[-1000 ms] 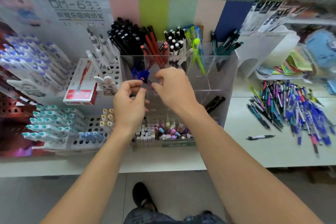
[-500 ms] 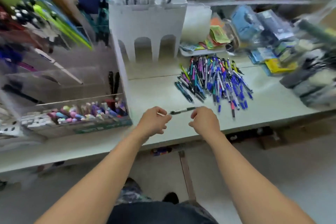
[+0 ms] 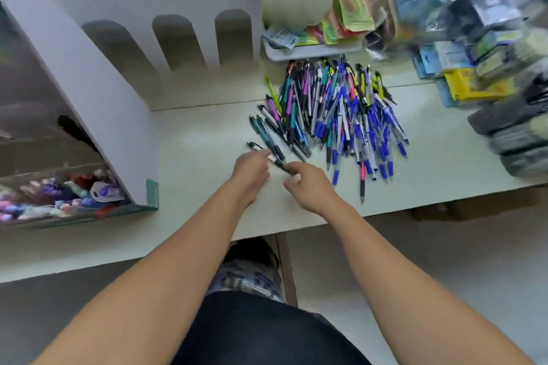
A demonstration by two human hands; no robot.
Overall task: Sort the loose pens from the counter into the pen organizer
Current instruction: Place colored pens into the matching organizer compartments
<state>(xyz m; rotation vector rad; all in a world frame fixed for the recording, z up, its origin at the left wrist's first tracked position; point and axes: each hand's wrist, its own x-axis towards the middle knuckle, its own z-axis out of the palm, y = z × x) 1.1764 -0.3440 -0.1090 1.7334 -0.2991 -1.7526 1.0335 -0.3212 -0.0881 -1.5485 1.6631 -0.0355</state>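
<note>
Tabletop (image 3: 195, 139) is pale, runs full width; near edge cuts across lower third. White display stand (image 3: 124, 47) with three arched cutouts takes the left and back, its side panel angled toward the viewer. Right side: blurred stack of packaged stock (image 3: 486, 38), contents not readable. Yellow box (image 3: 474, 86) sits at its near edge.

Pen pile (image 3: 335, 109) lies mid-right on the tabletop, fanned out, mostly blue plus teal, purple, black. Behind it, touching the pile's far end, a white tray (image 3: 311, 50) with coloured packets and a translucent tub on it. Lower left: eraser bin (image 3: 59, 195), cut off by frame edge, heavily blurred.

Both forearms come in from the bottom and meet just left of the pile's near corner. Left hand (image 3: 252, 169): grip pinches a black pen (image 3: 277, 162) at its white mid-section, fingers curled over it. Right hand (image 3: 308, 184): fingertips pinch the same pen's lower end. Pen runs diagonally between the two hands, upper clip end sticking out up-left of the left hand, just beside the teal pens at the pile's edge. Can't tell whether it rests on the tabletop or is lifted.
</note>
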